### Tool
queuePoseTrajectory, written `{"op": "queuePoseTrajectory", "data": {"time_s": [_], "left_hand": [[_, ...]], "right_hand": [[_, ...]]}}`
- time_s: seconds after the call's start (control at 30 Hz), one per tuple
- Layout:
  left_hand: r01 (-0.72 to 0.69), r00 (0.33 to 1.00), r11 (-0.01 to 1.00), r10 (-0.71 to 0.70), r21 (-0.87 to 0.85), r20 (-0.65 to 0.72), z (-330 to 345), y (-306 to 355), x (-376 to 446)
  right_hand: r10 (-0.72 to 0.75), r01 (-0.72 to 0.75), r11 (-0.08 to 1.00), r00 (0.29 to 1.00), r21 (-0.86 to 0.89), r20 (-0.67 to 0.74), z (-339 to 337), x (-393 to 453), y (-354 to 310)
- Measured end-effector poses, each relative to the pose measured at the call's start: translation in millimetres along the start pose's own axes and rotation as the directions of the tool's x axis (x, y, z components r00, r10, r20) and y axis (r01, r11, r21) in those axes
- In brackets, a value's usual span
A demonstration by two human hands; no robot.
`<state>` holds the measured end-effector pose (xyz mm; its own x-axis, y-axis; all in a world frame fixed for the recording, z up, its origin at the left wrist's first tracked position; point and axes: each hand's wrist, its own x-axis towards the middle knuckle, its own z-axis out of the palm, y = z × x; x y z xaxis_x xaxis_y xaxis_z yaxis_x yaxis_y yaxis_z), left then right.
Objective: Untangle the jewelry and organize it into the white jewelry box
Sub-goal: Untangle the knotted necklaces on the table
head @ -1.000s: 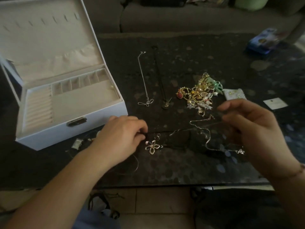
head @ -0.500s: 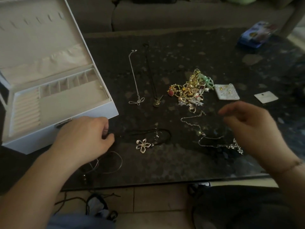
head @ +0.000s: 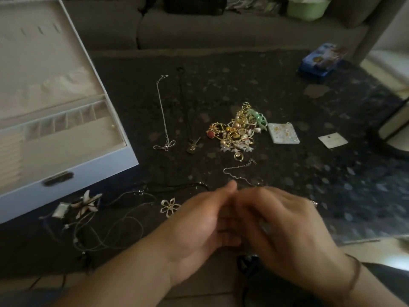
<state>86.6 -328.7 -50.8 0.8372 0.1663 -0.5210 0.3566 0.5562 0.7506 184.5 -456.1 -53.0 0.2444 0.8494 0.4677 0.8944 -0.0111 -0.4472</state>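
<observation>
- White jewelry box [head: 124, 160]: far left on the dark table [head: 287, 191], lid up. The tray compartments I can see hold no pieces, apart from a small pale bead-like thing by the right wall. Judging by that, the sorting has barely begun.
- Cord tangle [head: 106, 227] with the shell flower pendant [head: 87, 203]: near edge, just in front of the box. Half a second ago the left hand covered this spot; now it lies exposed and still knotted.
- Silver flower pendant [head: 169, 207]: on the table just left of the hands, with its black cord [head: 177, 186] looping behind. Not held.
- Two straightened necklaces mid-table: silver bow chain [head: 163, 120] and dark-cord pendant [head: 192, 138]. They look untangled and ready to box.
- Left hand [head: 199, 224] and right hand [head: 281, 227]: were well apart a second ago, now brought together at the near edge, fingertips touching. Fingers are curled inward as if pinching something fine, but blur hides it — can't tell whether either one grips anything.
- Silver chain [head: 240, 171]: runs from behind the hands toward the pile. It's probably the piece being worked.
- Gold and bead pile [head: 236, 131]: still clumped, with a small plastic packet [head: 283, 133] beside it and a white card [head: 333, 140] further right. That's the bulk of the untangling left.
</observation>
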Motion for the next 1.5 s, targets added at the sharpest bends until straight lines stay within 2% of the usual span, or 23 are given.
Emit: {"op": "queuePoseTrajectory", "data": {"time_s": [0.1,0.17,0.3,0.37,0.47,0.53,0.6,0.67,0.73,0.83,0.9,1.07,1.2,1.27,1.33,1.4,1.5], "left_hand": [[-0.047,0.990,0.994,0.033,-0.099,-0.139,-8,8,7],[-0.030,0.978,0.971,-0.021,-0.236,-0.208,-14,19,11],[-0.057,0.973,0.908,-0.043,-0.415,-0.229,-31,37,16],[-0.092,0.974,0.894,-0.010,-0.439,-0.226,-38,43,19],[-0.149,0.964,0.928,0.060,-0.343,-0.258,-39,46,19],[-0.189,0.952,0.971,0.145,-0.147,-0.269,-34,44,17],[-0.233,0.941,0.969,0.246,0.080,-0.234,-29,41,15],[-0.260,0.932,0.936,0.308,0.238,-0.192,-26,39,14],[-0.266,0.930,0.912,0.328,0.313,-0.167,-27,37,16],[-0.266,0.929,0.917,0.326,0.296,-0.176,-30,37,18],[-0.274,0.928,0.915,0.332,0.297,-0.168,-31,36,20],[-0.293,0.926,0.894,0.354,0.338,-0.132,-30,33,23],[-0.309,0.917,0.879,0.376,0.364,-0.129,-29,32,24],[-0.314,0.912,0.861,0.391,0.400,-0.127,-28,31,24],[-0.328,0.887,0.786,0.447,0.525,-0.115,-28,31,24],[-0.375,0.821,0.578,0.570,0.725,-0.030,-28,30,23],[-0.427,0.701,0.290,0.704,0.857,0.111,-28,26,20]], "right_hand": [[-0.068,0.072,0.994,0.996,-0.081,0.056,8,-3,0],[-0.072,0.081,0.991,0.993,-0.102,0.094,11,-6,2],[-0.071,0.087,0.992,0.984,-0.090,0.162,14,-9,4],[-0.091,0.117,0.986,0.974,-0.117,0.207,18,-9,3],[-0.092,0.125,0.985,0.964,-0.119,0.249,19,-7,5],[0.032,-0.013,0.995,0.981,-0.102,0.190,8,-2,13],[0.234,-0.226,0.964,0.972,-0.140,0.038,-6,10,25],[0.454,-0.453,0.869,0.890,-0.198,-0.040,-16,27,46],[0.631,-0.591,0.740,0.775,-0.321,0.026,-20,43,63],[0.716,-0.627,0.671,0.686,-0.396,0.126,-11,54,75],[0.737,-0.646,0.650,0.664,-0.400,0.124,-2,54,79],[0.679,-0.613,0.673,0.734,-0.414,0.016,16,55,73],[0.635,-0.523,0.707,0.766,-0.476,0.101,17,49,63],[0.600,-0.497,0.752,0.788,-0.433,0.138,14,43,55],[0.575,-0.542,0.810,0.809,-0.223,0.122,6,39,44],[0.561,-0.566,0.823,0.823,0.040,0.091,-5,38,29],[0.586,-0.598,0.770,0.801,0.225,0.122,-16,41,19]]}}
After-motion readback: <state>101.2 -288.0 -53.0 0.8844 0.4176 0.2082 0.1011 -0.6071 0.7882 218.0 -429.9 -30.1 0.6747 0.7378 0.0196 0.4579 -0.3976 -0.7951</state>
